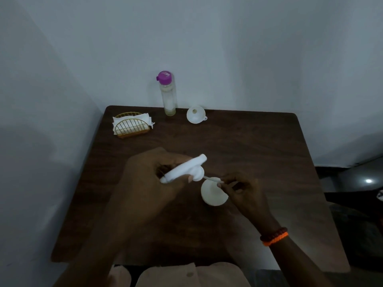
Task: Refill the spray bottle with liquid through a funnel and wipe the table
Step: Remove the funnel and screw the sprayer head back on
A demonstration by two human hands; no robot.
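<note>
My left hand [149,183] grips the white spray head [184,169], lifted off and tilted above the dark wooden table [259,152]. Its thin dip tube [212,179] runs to the right, where my right hand [242,193] pinches it between the fingertips. Right under the tube stands the white spray bottle body [213,193], seen from above and partly covered by my right fingers. A white funnel [195,114] lies on its side near the table's far edge. Beside it stands a clear tall bottle with a purple cap [168,94], holding some pale liquid.
A gold wire holder with white paper napkins [132,125] sits at the far left corner. The table stands against a pale wall at the back and left. An orange and dark bracelet [274,237] is on my right wrist.
</note>
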